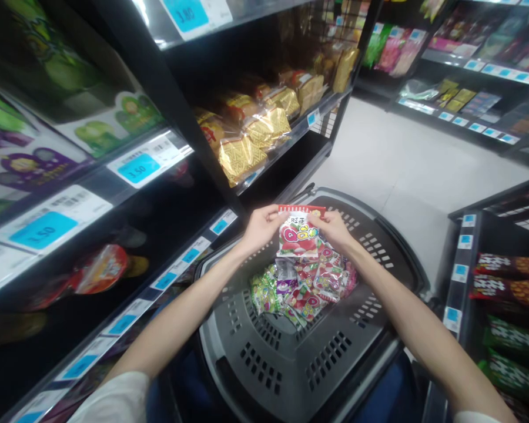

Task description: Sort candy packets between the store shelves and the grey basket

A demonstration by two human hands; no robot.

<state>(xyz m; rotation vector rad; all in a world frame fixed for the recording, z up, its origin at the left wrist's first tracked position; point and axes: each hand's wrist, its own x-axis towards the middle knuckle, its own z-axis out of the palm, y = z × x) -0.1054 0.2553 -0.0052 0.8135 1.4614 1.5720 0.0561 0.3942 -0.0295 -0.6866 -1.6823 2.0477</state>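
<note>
Packet: showing a big "Q"
Grip: left hand, right hand — both pinching its top
Tag: reading 3.50

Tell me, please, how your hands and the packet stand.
Left hand and right hand pinching red-topped packet near upper corners. Held over basket, other packets below. Nothing visibly in the way.

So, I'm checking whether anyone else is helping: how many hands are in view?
2: the left hand at the left edge of the QQ candy packet, the right hand at its right, over the shopping basket.
</note>
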